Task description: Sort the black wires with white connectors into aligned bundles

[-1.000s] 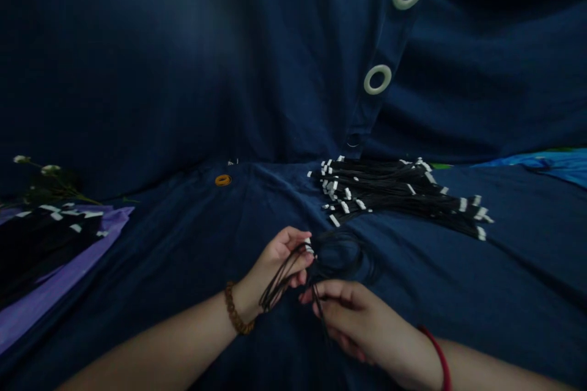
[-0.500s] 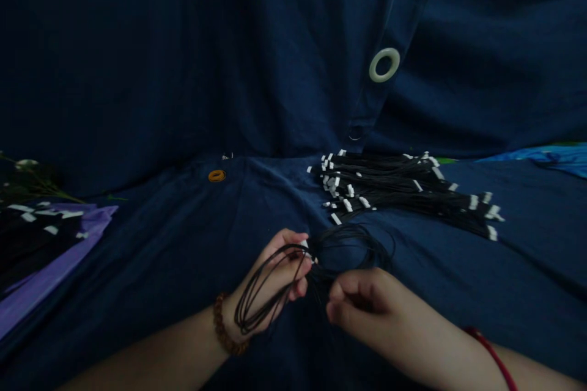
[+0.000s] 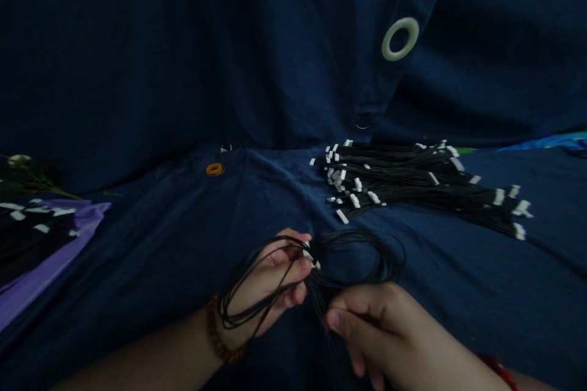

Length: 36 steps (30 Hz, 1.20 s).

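Note:
A looped bundle of thin black cables is pinched at its middle in my left hand, between thumb and fingers. White connectors show at that pinch, along with a small pale tip. Some loops drape back over my left wrist, while others spread to the right above my right hand. My right thumb and forefinger are closed at loose black strands hanging below the pinch. What lies between those fingertips is dark and hard to see, but a strand runs to them.
On the dark blue cloth, a pile of black cables with white connectors lies at the right. An orange-brown ring-shaped roll is farther back. At left, more white-ended cables rest on purple material. A blue curtain with a pale ring hangs behind.
My right hand has lowered slightly, its thumb and forefinger now pressed together. The loops over my left wrist have spread wider. The camera view has shifted a little.

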Available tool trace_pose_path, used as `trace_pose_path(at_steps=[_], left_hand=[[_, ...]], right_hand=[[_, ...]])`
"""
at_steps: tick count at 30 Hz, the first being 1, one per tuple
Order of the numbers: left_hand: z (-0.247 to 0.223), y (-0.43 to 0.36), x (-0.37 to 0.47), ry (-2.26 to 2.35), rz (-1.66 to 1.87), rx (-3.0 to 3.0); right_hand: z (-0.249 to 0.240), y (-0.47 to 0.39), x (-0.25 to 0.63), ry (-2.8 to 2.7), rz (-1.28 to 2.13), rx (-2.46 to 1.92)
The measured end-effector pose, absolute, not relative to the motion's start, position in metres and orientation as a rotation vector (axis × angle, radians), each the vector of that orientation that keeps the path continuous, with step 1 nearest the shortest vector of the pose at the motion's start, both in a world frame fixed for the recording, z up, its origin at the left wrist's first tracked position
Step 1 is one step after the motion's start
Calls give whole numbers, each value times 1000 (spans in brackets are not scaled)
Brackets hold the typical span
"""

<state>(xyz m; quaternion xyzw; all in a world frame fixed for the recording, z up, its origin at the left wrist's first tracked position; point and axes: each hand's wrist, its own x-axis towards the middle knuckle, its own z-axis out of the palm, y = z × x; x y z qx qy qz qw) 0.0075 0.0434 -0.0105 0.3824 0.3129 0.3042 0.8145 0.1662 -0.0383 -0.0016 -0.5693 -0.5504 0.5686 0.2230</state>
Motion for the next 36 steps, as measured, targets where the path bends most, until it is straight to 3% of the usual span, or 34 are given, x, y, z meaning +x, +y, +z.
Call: trace_pose_path(at_steps=[12,15,22,32,36], left_hand=[[-16,46,12,764,684,899],[-18,47,12,773,702,885],[-14,45,11,731,730,861],[-9,43,12,728,731,847],[-12,46,11,738,743,819]], right_hand=[[-15,-41,170,-1734,1204,-1648],[-4,-44,174,-1791,1219,-1717],[33,-52,195,-1935,834,-1824],[37,-51,177,-1996,1290,-1788],[24,-56,173,-2272,840,-2008]])
